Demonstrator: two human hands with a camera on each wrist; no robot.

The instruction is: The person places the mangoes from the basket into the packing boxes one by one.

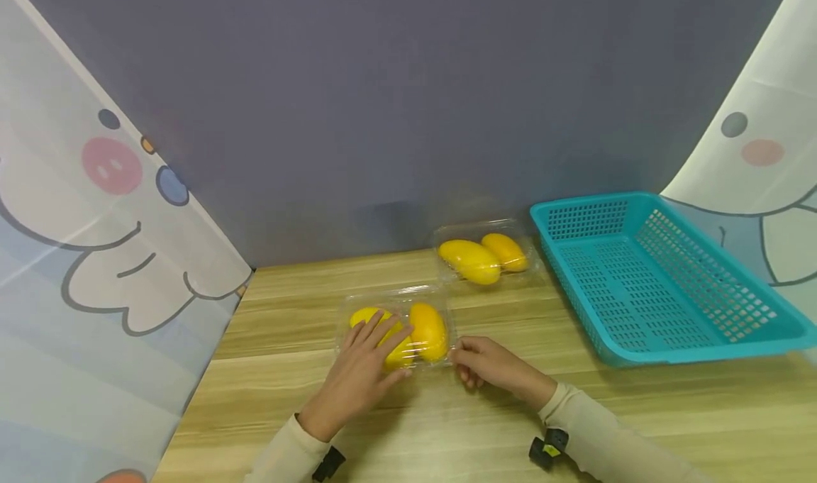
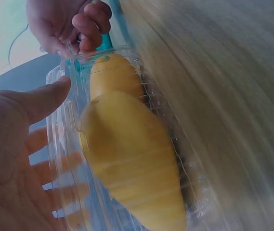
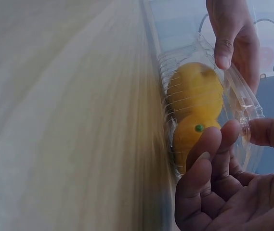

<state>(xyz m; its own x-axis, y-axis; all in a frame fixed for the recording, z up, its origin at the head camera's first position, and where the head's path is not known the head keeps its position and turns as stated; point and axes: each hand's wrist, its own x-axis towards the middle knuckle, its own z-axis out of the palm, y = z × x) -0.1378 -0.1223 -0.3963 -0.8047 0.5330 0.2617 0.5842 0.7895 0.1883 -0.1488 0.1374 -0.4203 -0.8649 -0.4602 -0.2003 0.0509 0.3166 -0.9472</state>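
A clear plastic clamshell box (image 1: 397, 293) sits near the middle of the table, with two yellow mangoes (image 1: 428, 332) inside. Across the left part of its lid lies my left hand (image 1: 356, 369), fingers spread and straight. At the box's near right corner, my right hand (image 1: 488, 362) pinches the plastic edge between thumb and index finger; the right wrist view shows this pinch on the lid's rim (image 3: 245, 122). The other fingers curl loosely below it. In the left wrist view both mangoes (image 2: 127, 149) show through the ribbed side wall.
Behind and to the right stands a second clear box (image 1: 472, 229) with two more mangoes (image 1: 470, 259). A turquoise plastic basket (image 1: 638, 355) is at the right of the wooden table (image 1: 268, 348). A grey panel (image 1: 383, 114) closes off the back, with cartoon-printed sheets (image 1: 76, 256) at both sides.
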